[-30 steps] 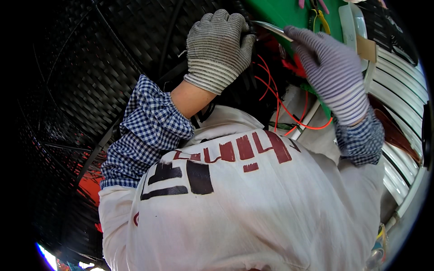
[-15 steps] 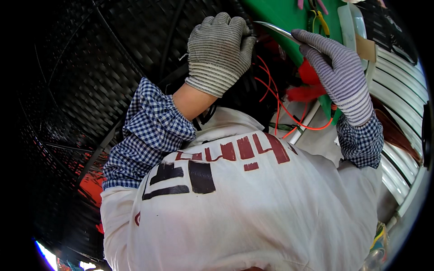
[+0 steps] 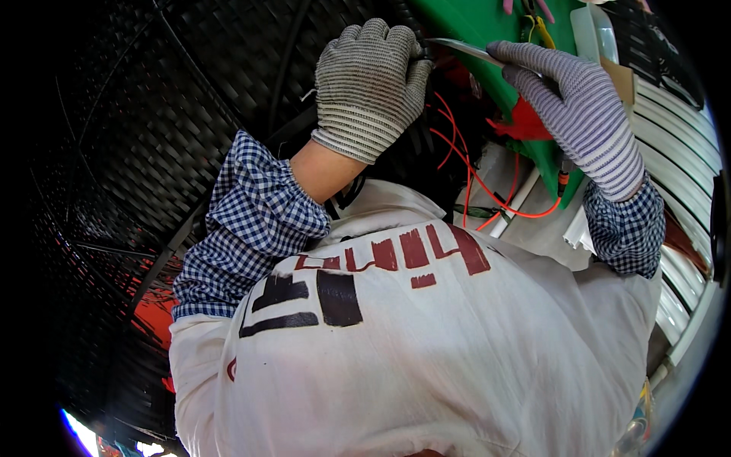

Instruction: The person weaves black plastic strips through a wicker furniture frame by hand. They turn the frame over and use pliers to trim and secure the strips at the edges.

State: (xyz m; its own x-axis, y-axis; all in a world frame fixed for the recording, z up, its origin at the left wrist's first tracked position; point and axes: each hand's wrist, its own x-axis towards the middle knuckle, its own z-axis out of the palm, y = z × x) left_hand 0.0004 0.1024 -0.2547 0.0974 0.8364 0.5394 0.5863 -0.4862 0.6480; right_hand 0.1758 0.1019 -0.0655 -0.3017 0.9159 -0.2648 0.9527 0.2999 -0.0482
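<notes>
My left hand (image 3: pixel 371 84), in a grey striped knit glove, is closed with fingers curled at the wrapped black edge (image 3: pixel 408 17) of a large black wicker piece (image 3: pixel 160 152). Its fingertips are mostly hidden. My right hand (image 3: pixel 575 103), in a similar glove, pinches a shiny flat weaving strip (image 3: pixel 466 50) between thumb and fingers. Out from the wicker edge beside my left hand, the strip runs across to my right hand. Both forearms wear blue checked sleeve covers (image 3: pixel 266 206).
A green surface (image 3: pixel 476 23) lies beyond the strip, with yellow-handled pliers (image 3: pixel 544 34) on it. Red cloth (image 3: pixel 525 122) hangs near its edge. An orange-red hose (image 3: pixel 533 216) loops below my right hand. White slats (image 3: pixel 678 145) stand at the right.
My right hand has shifted a little to the right with the strip, and a slightly longer stretch of it shows. My left hand stays at the wicker edge.
</notes>
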